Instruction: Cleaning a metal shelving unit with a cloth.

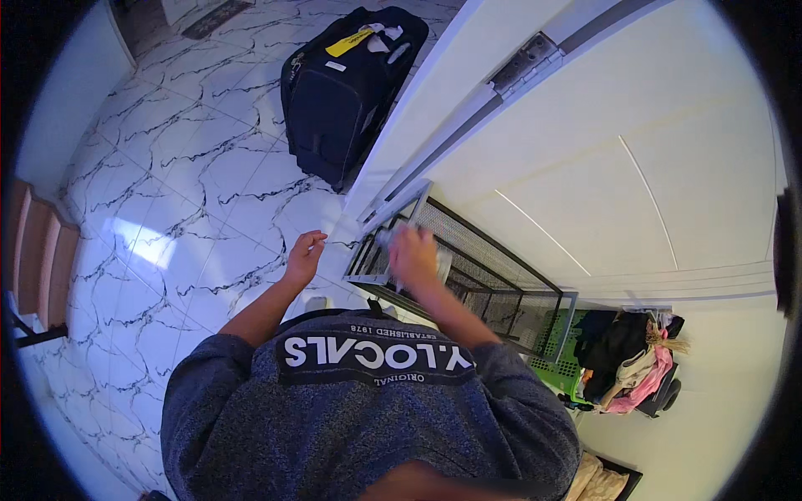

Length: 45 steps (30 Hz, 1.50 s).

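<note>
My right hand (415, 253) is over the near end of a black wire-mesh rack (495, 266) with a grey frame. Its fingers are curled around a pale, blurred item (443, 266), whose kind I cannot make out. The item partly covers the rack's end, and my hand hides much of it. My left hand (305, 255) hovers over the marble-patterned floor, left of the rack. Its fingers are loosely bent, with nothing visible between them.
Beyond the rack stands a dark suitcase (332, 119) with a yellow tag. A white door (601, 156) with a metal hinge (526, 62) runs along the right. Clothes (626, 363) pile over a green plastic basket (559, 351). Wooden stairs (47, 263) rise at far left.
</note>
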Motion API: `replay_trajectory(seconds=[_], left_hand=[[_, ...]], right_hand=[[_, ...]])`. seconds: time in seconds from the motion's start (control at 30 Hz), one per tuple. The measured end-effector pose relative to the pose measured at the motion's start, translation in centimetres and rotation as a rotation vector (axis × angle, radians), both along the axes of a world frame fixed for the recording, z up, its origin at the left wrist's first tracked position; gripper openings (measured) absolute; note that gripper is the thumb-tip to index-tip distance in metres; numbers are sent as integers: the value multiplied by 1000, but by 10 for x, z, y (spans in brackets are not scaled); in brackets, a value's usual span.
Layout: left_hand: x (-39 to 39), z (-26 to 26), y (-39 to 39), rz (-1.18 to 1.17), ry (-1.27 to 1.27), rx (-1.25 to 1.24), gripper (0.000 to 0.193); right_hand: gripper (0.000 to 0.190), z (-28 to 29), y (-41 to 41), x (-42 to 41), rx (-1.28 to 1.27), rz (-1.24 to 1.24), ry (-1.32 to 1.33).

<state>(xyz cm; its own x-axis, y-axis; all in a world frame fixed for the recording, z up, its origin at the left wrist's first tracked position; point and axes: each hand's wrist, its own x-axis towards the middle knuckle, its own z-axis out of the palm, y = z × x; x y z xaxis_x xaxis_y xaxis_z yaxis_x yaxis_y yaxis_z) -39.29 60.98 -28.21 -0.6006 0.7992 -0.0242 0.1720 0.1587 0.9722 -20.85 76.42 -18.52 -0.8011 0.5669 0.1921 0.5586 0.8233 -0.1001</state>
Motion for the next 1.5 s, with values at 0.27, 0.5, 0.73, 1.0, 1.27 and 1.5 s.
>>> replay_trajectory(seconds=[0.27,0.5,0.73,1.0,1.27,1.5], left_hand=[[2,4,12,-112,-49,65,16],[-2,20,15,-177,-74,42,15],[-22,9,9,-78,-88,26,17],[1,33,23,-275,-112,-77,17],[1,37,40,-309,-261,-142,18],[35,50,69,-519,-146,48,23]], right_hand=[[25,-13,64,-14,158,-96,-15],[24,-6,33,-19,-37,-197,-67],[27,-4,-10,3,29,-89,93],[25,-10,61,-33,29,-352,110],[27,-11,-55,13,-30,-114,232],[30,-12,11,-8,-125,-265,394]])
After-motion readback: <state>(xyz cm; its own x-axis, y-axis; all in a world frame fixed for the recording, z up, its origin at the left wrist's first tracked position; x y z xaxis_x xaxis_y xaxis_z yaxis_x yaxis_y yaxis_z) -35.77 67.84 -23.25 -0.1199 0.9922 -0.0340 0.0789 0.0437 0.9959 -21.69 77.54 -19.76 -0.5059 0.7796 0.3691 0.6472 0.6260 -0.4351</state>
